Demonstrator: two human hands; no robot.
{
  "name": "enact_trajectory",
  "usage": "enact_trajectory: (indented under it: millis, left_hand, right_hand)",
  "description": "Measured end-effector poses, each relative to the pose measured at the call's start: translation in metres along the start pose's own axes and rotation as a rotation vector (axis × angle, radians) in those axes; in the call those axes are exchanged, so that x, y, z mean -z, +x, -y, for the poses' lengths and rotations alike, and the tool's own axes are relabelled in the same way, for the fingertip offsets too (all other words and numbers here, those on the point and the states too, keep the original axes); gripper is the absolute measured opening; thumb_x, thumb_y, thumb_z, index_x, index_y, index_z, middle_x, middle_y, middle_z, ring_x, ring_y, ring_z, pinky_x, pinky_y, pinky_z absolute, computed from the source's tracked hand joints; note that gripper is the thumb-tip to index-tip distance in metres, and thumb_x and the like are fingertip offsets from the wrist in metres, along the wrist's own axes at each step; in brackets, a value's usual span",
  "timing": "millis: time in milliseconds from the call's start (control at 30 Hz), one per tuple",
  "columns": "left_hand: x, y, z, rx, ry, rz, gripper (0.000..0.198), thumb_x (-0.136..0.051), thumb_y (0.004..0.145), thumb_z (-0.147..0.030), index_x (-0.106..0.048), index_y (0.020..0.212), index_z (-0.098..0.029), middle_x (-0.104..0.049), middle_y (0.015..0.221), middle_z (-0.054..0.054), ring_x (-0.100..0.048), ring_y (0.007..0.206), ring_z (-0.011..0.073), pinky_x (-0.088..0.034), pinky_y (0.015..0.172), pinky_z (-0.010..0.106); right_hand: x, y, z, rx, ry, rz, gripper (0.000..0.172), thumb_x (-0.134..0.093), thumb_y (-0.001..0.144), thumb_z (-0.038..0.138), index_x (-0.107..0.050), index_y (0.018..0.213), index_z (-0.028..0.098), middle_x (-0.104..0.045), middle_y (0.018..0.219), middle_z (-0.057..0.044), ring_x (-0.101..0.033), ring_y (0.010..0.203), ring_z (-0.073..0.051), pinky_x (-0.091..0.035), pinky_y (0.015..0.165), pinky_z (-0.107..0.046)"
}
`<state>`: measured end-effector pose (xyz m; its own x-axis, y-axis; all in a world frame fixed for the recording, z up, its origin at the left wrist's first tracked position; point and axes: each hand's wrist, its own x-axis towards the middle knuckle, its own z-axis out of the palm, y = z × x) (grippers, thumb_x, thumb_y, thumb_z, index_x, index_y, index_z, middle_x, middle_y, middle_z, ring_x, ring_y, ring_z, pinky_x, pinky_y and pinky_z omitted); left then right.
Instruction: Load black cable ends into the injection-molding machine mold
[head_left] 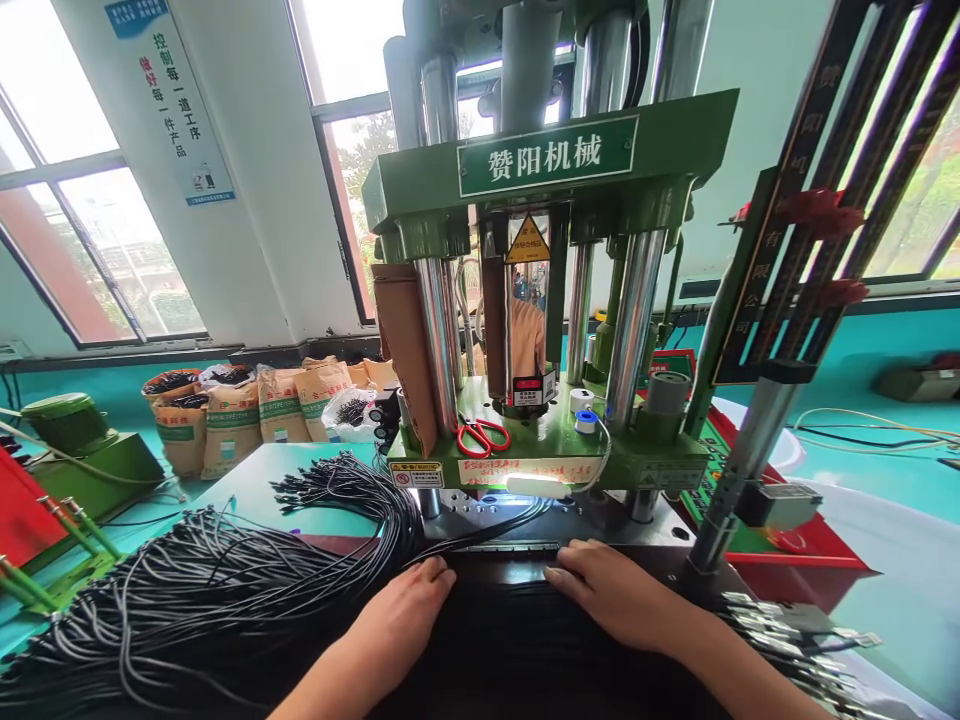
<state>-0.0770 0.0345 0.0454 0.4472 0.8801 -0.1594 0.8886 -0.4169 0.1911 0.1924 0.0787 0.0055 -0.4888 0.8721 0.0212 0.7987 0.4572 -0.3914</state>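
Note:
My left hand (409,610) lies palm down on a dark row of black cables (495,610) at the front of the green press machine (547,300), fingers curled slightly at the mould's edge. My right hand (611,590) rests flat beside it, fingers stretched toward the dark mould plate (510,548). Neither hand grips anything. A large bundle of black cables (225,580) fans out to the left of my left hand.
Red-handled scissors (482,436) and tape rolls (583,410) sit on the machine's green base. Paper sacks (232,420) stand by the window at left. A black rail stand (787,330) rises at right over a red board (810,545). More connector-tipped cables (787,620) lie at the right.

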Motion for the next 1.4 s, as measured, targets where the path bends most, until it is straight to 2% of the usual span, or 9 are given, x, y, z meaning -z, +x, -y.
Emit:
enact_trajectory:
  millis: [133, 267, 367, 467, 533, 700, 967, 1200, 1400]
  left_hand:
    - [0.000, 0.002, -0.003, -0.048, 0.043, -0.005, 0.054, -0.039, 0.079, -0.005, -0.048, 0.132, -0.014, -0.049, 0.137, 0.015, -0.042, 0.129, 0.0265, -0.032, 0.109, 0.040]
    - [-0.005, 0.001, 0.006, -0.131, 0.011, 0.016, 0.058, -0.038, 0.080, -0.006, -0.040, 0.138, -0.013, -0.044, 0.140, 0.016, -0.038, 0.132, 0.0261, -0.027, 0.111, 0.040]
    - [-0.013, 0.003, 0.015, -0.177, -0.051, -0.045, 0.059, -0.037, 0.080, -0.005, -0.040, 0.137, -0.020, -0.047, 0.137, 0.011, -0.041, 0.128, 0.0235, -0.030, 0.109, 0.039]
    - [-0.020, 0.009, 0.021, -0.207, -0.130, -0.089, 0.053, -0.037, 0.080, -0.004, -0.047, 0.128, -0.023, -0.055, 0.123, 0.008, -0.050, 0.115, 0.0214, -0.037, 0.102, 0.037]
    - [-0.022, 0.014, 0.023, -0.197, -0.206, -0.096, 0.040, -0.036, 0.085, -0.009, -0.052, 0.120, -0.022, -0.058, 0.114, 0.007, -0.053, 0.107, 0.0204, -0.040, 0.097, 0.036]
    - [-0.025, 0.024, 0.023, -0.142, -0.316, -0.118, 0.023, -0.038, 0.092, -0.025, -0.057, 0.103, -0.017, -0.061, 0.105, 0.008, -0.055, 0.100, 0.0215, -0.041, 0.092, 0.036]
    - [-0.033, 0.030, 0.020, -0.013, -0.455, -0.310, 0.018, -0.039, 0.091, -0.026, -0.055, 0.089, -0.019, -0.063, 0.087, 0.004, -0.058, 0.084, 0.0179, -0.043, 0.078, 0.030]
    - [-0.033, 0.029, 0.018, 0.006, -0.558, -0.361, 0.016, -0.044, 0.088, -0.026, -0.059, 0.084, -0.021, -0.065, 0.078, -0.001, -0.059, 0.076, 0.0151, -0.042, 0.071, 0.025]
    - [-0.035, 0.029, 0.018, 0.024, -0.573, -0.402, 0.012, -0.050, 0.084, -0.026, -0.060, 0.083, -0.021, -0.064, 0.078, -0.001, -0.057, 0.075, 0.0161, -0.040, 0.071, 0.027]
  right_hand:
    - [0.000, 0.005, 0.005, 0.003, -0.005, 0.018, 0.044, -0.033, 0.096, 0.043, -0.062, 0.074, 0.018, -0.065, 0.081, -0.009, -0.060, 0.084, -0.025, -0.042, 0.077, -0.035]
    - [0.000, 0.007, 0.011, -0.011, -0.011, 0.006, 0.045, -0.034, 0.096, 0.045, -0.063, 0.075, 0.017, -0.063, 0.082, -0.010, -0.060, 0.084, -0.025, -0.043, 0.076, -0.036]
    - [-0.001, 0.005, 0.014, -0.014, -0.031, -0.034, 0.042, -0.036, 0.096, 0.043, -0.063, 0.078, 0.016, -0.062, 0.088, -0.010, -0.058, 0.088, -0.026, -0.042, 0.079, -0.038]
    - [-0.004, 0.000, 0.015, 0.026, -0.076, -0.128, 0.036, -0.038, 0.096, 0.039, -0.062, 0.086, 0.015, -0.060, 0.094, -0.011, -0.055, 0.096, -0.027, -0.037, 0.090, -0.040]
    - [-0.007, -0.003, 0.014, 0.031, -0.062, -0.148, 0.033, -0.039, 0.096, 0.036, -0.062, 0.087, 0.016, -0.060, 0.093, -0.009, -0.055, 0.096, -0.025, -0.038, 0.090, -0.038]
    - [0.000, -0.004, 0.012, -0.028, 0.092, -0.034, 0.034, -0.040, 0.095, 0.037, -0.069, 0.086, 0.021, -0.061, 0.086, -0.006, -0.059, 0.087, -0.023, -0.042, 0.078, -0.034]
    - [0.005, 0.007, 0.015, 0.003, 0.178, -0.036, 0.036, -0.040, 0.094, 0.040, -0.068, 0.087, 0.019, -0.065, 0.085, -0.006, -0.061, 0.083, -0.022, -0.042, 0.075, -0.031]
    - [0.004, 0.012, 0.024, -0.019, 0.250, -0.062, 0.024, -0.053, 0.087, 0.035, -0.070, 0.095, 0.020, -0.069, 0.089, -0.005, -0.062, 0.084, -0.021, -0.043, 0.074, -0.029]
    - [-0.002, 0.021, 0.033, -0.031, 0.297, -0.084, 0.028, -0.062, 0.081, 0.036, -0.069, 0.102, 0.018, -0.071, 0.098, -0.007, -0.063, 0.093, -0.023, -0.044, 0.079, -0.029]
